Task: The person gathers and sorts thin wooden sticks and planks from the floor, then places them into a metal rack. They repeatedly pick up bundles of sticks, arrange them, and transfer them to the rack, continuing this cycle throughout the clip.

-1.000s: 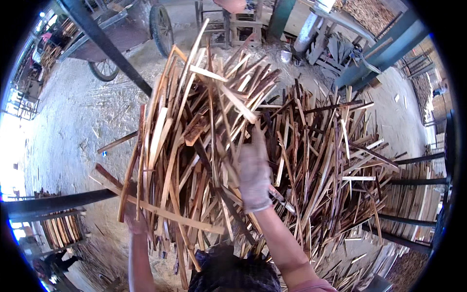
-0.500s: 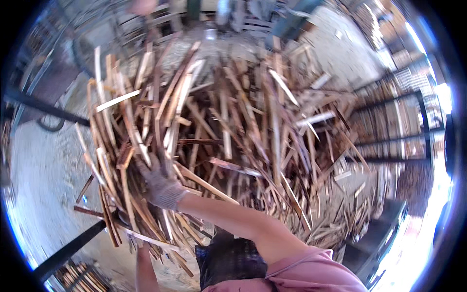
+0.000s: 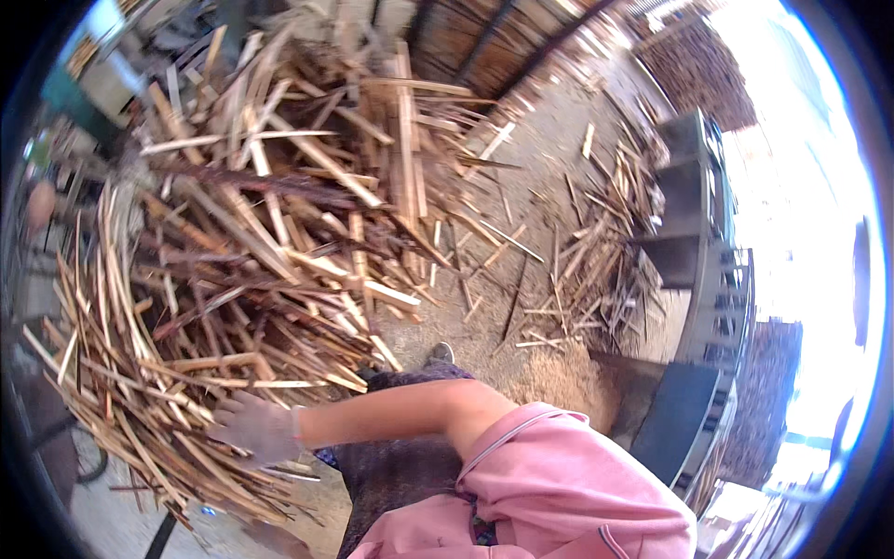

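A large loose bundle of thin wooden strips (image 3: 140, 410) hangs in front of me at the lower left, its ends fanned out unevenly. My right hand (image 3: 256, 429), in a pale work glove, lies over the near side of this bundle and grips it, with the fingers bent over the strips. Part of my left forearm (image 3: 279, 538) shows blurred beneath the bundle at the lower edge; the left hand itself is hidden by the wood. Just beyond rises a big tangled heap of wooden strips (image 3: 317, 214), some with dark bark edges.
Scattered wooden offcuts (image 3: 596, 270) lie on the dusty floor (image 3: 494, 270) to the right. Past them stands a long dark metal machine frame (image 3: 684, 214). Dark bars (image 3: 549, 47) cross at the top. My shoe (image 3: 441, 353) shows beside the heap.
My view has swung to the right, so the heap now sits further left and more floor and machine frame show. My right hand stays on the bundle, which appears lower and further left.
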{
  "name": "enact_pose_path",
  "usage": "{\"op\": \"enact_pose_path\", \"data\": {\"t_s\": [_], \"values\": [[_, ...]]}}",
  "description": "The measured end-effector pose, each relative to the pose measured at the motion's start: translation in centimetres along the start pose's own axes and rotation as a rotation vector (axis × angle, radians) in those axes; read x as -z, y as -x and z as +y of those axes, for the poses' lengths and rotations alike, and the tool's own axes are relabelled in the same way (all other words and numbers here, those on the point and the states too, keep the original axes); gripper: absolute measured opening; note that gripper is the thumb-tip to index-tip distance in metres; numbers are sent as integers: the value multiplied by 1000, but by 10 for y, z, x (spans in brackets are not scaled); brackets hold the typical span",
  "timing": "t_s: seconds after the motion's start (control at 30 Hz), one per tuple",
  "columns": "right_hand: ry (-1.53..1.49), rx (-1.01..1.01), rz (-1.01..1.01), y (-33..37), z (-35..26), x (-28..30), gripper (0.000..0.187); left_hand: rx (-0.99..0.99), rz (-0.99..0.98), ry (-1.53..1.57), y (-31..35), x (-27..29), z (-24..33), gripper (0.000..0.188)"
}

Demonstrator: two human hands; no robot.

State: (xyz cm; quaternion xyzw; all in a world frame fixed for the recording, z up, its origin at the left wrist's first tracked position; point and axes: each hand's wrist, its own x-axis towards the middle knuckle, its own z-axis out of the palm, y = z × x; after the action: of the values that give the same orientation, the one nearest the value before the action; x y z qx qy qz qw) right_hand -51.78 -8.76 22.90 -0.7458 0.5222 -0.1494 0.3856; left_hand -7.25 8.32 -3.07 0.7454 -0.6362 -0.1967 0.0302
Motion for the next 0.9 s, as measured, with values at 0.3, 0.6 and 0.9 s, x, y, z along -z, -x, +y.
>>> {"op": "enact_pose_path", "data": {"t_s": [0.3,0.6,0.9], "values": [[-217,-655,324,386,98,40,56,6,-679,90,164,-40,191,53],[-349,-1603,469,814,134,-77,54,-276,-925,32,211,-78,418,47],[-704,-1943,810,931,110,-208,62,-517,-1065,-139,247,-128,623,44]]}}
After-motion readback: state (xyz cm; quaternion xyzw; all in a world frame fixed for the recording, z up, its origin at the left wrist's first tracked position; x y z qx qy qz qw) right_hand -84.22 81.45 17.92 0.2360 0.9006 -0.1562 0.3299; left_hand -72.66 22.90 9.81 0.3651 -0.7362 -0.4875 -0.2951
